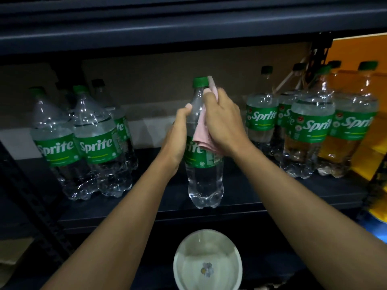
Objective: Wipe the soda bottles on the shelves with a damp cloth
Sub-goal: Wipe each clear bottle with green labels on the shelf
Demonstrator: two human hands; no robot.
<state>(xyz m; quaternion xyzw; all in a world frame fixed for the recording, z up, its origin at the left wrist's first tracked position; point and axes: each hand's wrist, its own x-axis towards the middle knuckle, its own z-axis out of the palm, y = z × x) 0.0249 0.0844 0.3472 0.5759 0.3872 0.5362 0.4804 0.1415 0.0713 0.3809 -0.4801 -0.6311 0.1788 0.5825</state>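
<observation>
Dim light, dark metal shelf (83, 212), brown cardboard backing (167, 80), orange panel (356, 53) at right

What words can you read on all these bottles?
"Sprite": far-left bottle.
"Sprite": bottle beside it.
"rite": held bottle, start hidden by left hand and cloth.
"Sprite": nearest right bottle.
"Sprit": front right bottle; far-right bottle.
Small print everywhere: too small to read.

Bare shelf (159, 197) is lying open round the middle bottle (204, 181); left bottles (83, 143) are crowding nine o'clock, right bottles (310, 130) three o'clock.
</observation>
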